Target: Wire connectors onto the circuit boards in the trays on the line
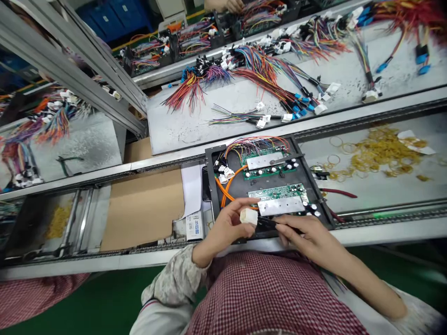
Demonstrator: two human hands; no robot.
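Over the front edge of a black tray (pixel 268 180), my left hand (pixel 232 222) pinches a white plug connector (pixel 249 216) between thumb and fingers. Close on its right, my right hand (pixel 300 235) is closed around a black-sleeved cable (pixel 267 223), whose end points at the connector. Whether the two are joined, I cannot tell. Loose coloured wire ends (pixel 335 282) show below my right forearm. Inside the tray lie two green circuit boards with metal plates, the near board (pixel 282 200) just beyond my fingers and the far board (pixel 268 163) behind it. Orange wires (pixel 226 188) run along the tray's left side.
Behind the rail, a metal shelf (pixel 181 128) carries many wire bundles (pixel 258 65) with white and blue plugs. Yellow rubber bands (pixel 377 151) lie in a heap at right. Cardboard (pixel 145 207) and a small box (pixel 194 226) are left of the tray. Another person's hand (pixel 232 5) shows at the top.
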